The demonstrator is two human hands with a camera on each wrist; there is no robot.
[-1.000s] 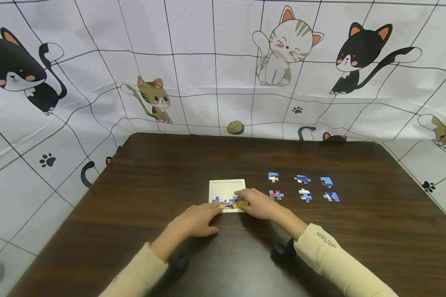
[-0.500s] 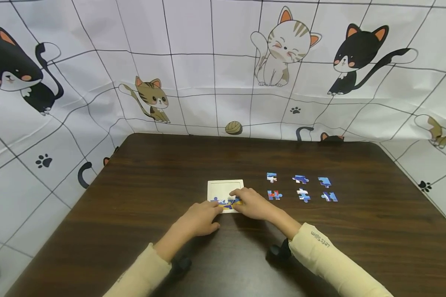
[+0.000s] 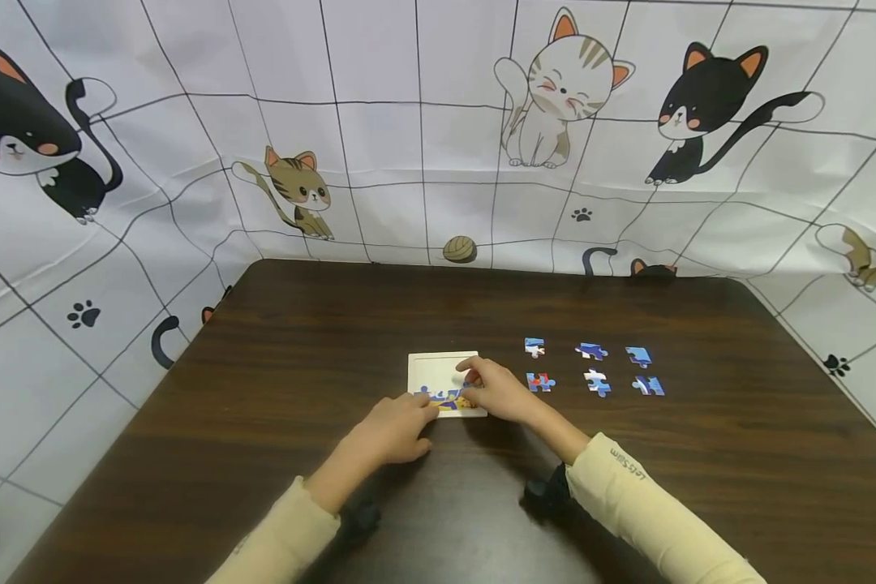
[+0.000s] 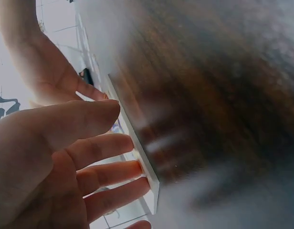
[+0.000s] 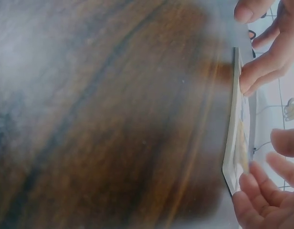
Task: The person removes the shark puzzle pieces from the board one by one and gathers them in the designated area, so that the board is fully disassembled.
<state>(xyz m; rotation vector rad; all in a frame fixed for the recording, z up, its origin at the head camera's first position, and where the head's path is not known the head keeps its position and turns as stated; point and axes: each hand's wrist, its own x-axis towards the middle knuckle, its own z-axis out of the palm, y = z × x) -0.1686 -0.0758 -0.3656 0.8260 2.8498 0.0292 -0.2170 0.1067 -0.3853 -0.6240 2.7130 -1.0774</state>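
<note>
A small pale wooden puzzle tray [image 3: 431, 367] lies on the table, with joined blue, white and yellow jigsaw pieces [image 3: 448, 401] along its near side. My left hand [image 3: 394, 430] rests its fingertips on the tray's near left edge; in the left wrist view those fingers [image 4: 113, 174] are extended against the rim. My right hand [image 3: 502, 392] is over the tray's right side, its index finger arched above the bare part. A finger [image 5: 264, 71] of it touches the tray in the right wrist view. I see no piece pinched in either hand. Fingers partly hide the fitted pieces.
Right of the tray, several loose jigsaw pieces [image 3: 597, 383] lie in two rows, among them a red and blue one [image 3: 541, 382]. They sit on a dark wooden table [image 3: 321, 324]. A white cat-print sheet [image 3: 380, 146] hangs behind it.
My right hand shifts slightly left, then its index finger lifts off the tray pieces and moves a little away. The left hand stays on the edge. Loose pieces have not moved.
</note>
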